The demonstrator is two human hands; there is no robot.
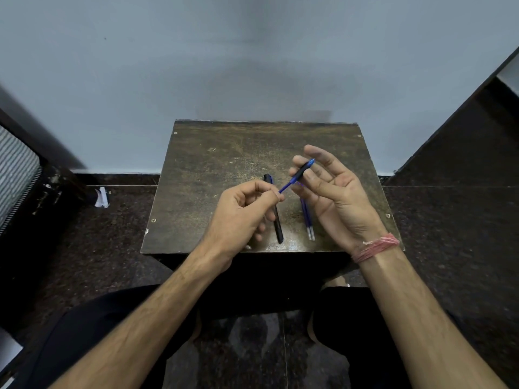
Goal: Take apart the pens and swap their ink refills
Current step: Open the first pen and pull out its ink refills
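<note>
Head view: right hand (334,192) pinches the blue pen's grip section (302,171) between thumb and fingers above the small table (196,175), other fingers spread; left hand (241,217) pinches the thin blue refill (286,187) projecting from it. Black pen (276,220) and two loose refills (307,220) lie on the table beneath, near each other.

**Bare forearms, one thread band, dark trousers**

Both forearms are bare up to the picture's lower edge, with no sleeves showing. The left hand (241,211) carries no ring or band. At the wrist of the right hand (337,195) sits a wrist thread (376,247) of pinkish-red strands, wound several times round, with a pale knotted end sticking out. Dark trousers (92,327) cover both thighs.
</note>
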